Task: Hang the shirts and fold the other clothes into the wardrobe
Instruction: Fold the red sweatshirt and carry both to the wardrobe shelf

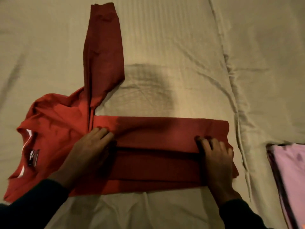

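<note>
red long-sleeved top (148, 134) lies on the bed sheet (181, 47). left hand (89, 151) and right hand (216, 161) press flat, fingers straight, on its folded edge; best keep that fold even, then bring the sleeve (104, 55) across.

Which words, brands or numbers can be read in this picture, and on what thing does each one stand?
Black neck label inside the collar of the red top: it carries pale print, too blurred to read.
Pink cloth at the right edge: dark spots only, no letters.
No other text shows.
</note>
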Demonstrator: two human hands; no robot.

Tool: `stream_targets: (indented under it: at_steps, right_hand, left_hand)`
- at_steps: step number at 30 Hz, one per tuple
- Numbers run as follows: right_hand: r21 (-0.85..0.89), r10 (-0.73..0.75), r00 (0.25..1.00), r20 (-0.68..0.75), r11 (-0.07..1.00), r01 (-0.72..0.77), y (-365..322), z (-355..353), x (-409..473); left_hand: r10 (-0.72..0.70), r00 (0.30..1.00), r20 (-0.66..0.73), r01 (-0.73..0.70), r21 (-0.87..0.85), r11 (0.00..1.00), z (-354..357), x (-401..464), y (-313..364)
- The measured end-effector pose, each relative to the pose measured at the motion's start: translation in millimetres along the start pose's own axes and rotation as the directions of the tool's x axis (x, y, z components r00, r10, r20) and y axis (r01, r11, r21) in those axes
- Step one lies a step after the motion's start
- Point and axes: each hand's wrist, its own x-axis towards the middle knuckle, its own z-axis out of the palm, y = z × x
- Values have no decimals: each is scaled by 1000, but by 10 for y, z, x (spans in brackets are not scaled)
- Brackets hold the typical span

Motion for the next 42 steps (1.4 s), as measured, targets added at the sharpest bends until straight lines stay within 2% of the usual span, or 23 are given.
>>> stream_targets:
  at_steps: [4,7,9,12,14,16,20,23,26,29,31,33,35,36,37,38,39,42]
  right_hand:
    - [31,40,995,-96,999,-37,-151,11,68]
    - [183,90,985,-149,981,-62,-425,-53,171]
    - [313,67,994,-90,949,-35,-731,-92,246]
    - [466,-80,995,66,884,41,-1113,-1,372]
    - [422,-174,975,137,901,102,-1112,151,426]
    - [285,-177,974,141,950,131,-831,274,424]
    - [96,127,990,56,987,-132,-84,319,345]
    - [98,167,986,28,981,-169,-44,331,345]
    - [129,203,979,12,971,-203,-303,287,341]
    - [251,150,988,-28,958,-138,-685,224,229]
    - [509,116,991,-71,858,-64,-924,154,235]
    - [773,140,989,-47,633,-53,-1155,59,412]
    - [931,159,981,109,328,-157,-1453,-104,724]
    - [958,144,960,241,123,-259,-1615,-205,897]
    - [933,113,926,360,-71,-354,-1803,-288,1076]
    - [878,74,888,455,-204,-433,-1973,-338,1255]
    - [828,24,854,520,-262,-497,-2152,-376,1419]
    - [751,-87,800,594,-296,-590,-2566,-437,1788]
  left_hand:
    - [-146,987,-63,144,-40,989,6,38,276]
    - [-216,967,-131,199,-135,971,64,225,633]
    - [-221,963,-156,190,-191,963,149,432,887]
    - [-259,960,-108,232,-213,949,345,666,1106]
    - [-307,948,-82,288,-187,939,515,673,1088]
    - [-294,952,-84,283,-123,951,632,598,1025]
    - [-275,955,-110,270,-65,961,711,612,1012]
    - [-274,952,-138,270,-50,962,758,621,1038]
    - [-279,947,-157,278,-28,960,788,607,1001]
    - [-273,949,-161,268,-53,962,745,620,1011]
    - [-260,947,-187,246,-95,965,708,603,985]
    - [-414,877,-246,385,-156,910,654,556,794]
    - [-658,694,-292,614,-236,753,586,536,509]
    - [-722,631,-284,680,-244,691,557,544,414]
    - [-743,616,-263,711,-221,668,541,547,349]
    - [-734,630,-254,712,-187,677,551,558,344]
    - [-719,648,-251,705,-161,691,559,569,353]
    - [-743,641,-191,722,-179,669,580,577,433]
